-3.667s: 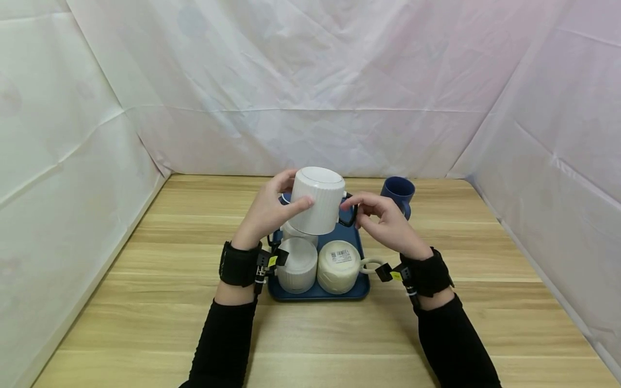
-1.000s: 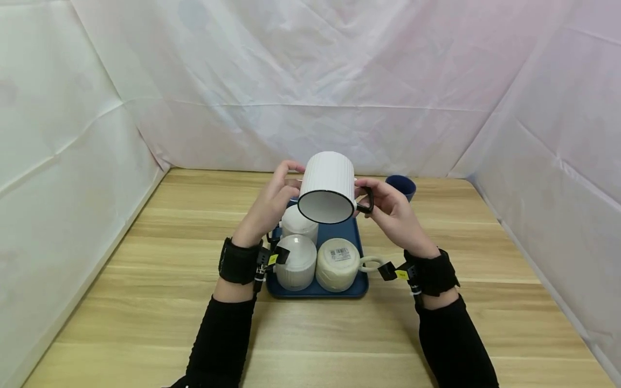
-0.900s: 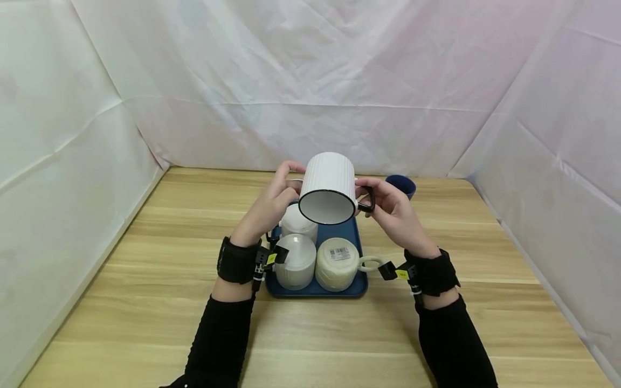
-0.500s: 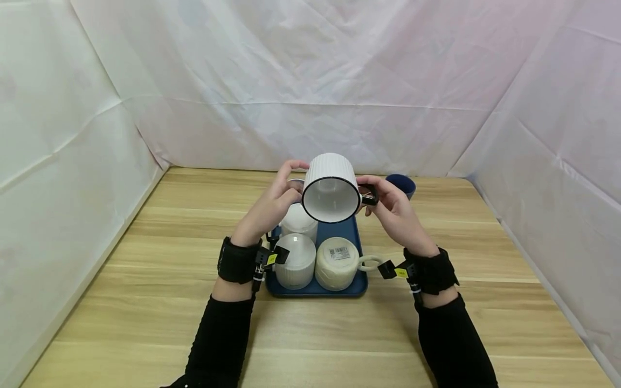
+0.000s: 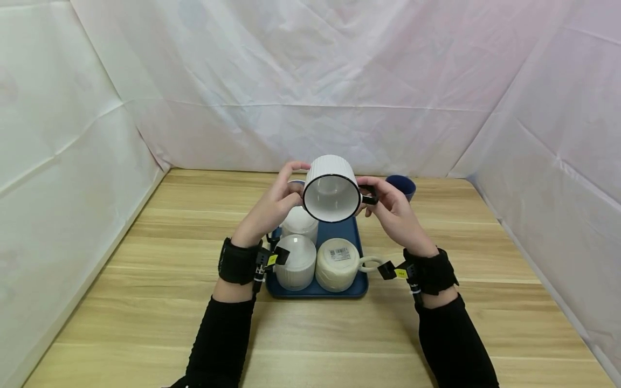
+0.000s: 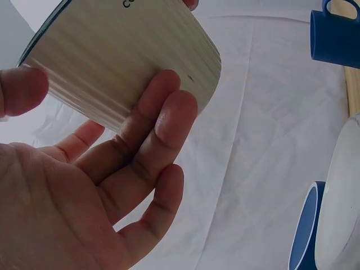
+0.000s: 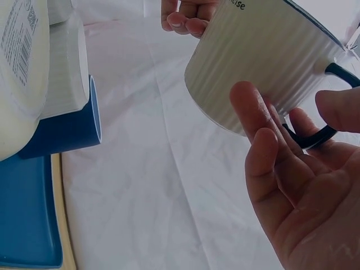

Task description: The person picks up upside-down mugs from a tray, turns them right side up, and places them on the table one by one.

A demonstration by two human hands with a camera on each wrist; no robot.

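Midair above the tray [image 5: 359, 288], I have the ribbed white mug [image 5: 331, 188] held between both hands, tipped on its side so its black-rimmed mouth faces me. My left hand [image 5: 270, 210] cups the mug's left wall, fingers curved round the ribbing with the thumb on the near side, as the left wrist view shows. My right hand [image 5: 394, 211] holds the far right side, fingers against the ribbed wall and thumb close by the black handle [image 5: 368, 195]; from the right wrist view I cannot tell whether the thumb presses the handle or only hovers beside it.

Below the mug, three pale cups sit upside down on the tray: one white cup [image 5: 299, 220] at the far left, a second white cup [image 5: 295, 262] at the near left, and a cream cup [image 5: 337, 264] with a barcode label at the near right, its handle pointing right. A blue cup [image 5: 401, 186] stands on the table [image 5: 145, 312] beyond my right hand, well apart from the tray.

I judge the step in hand to be turning the mug over, caught at roughly the halfway point. The tray's far right corner is the only open spot. Any next move calls for a steady two-handed grip through the rest of the turn, keeping the mug clear of the cups beneath it.
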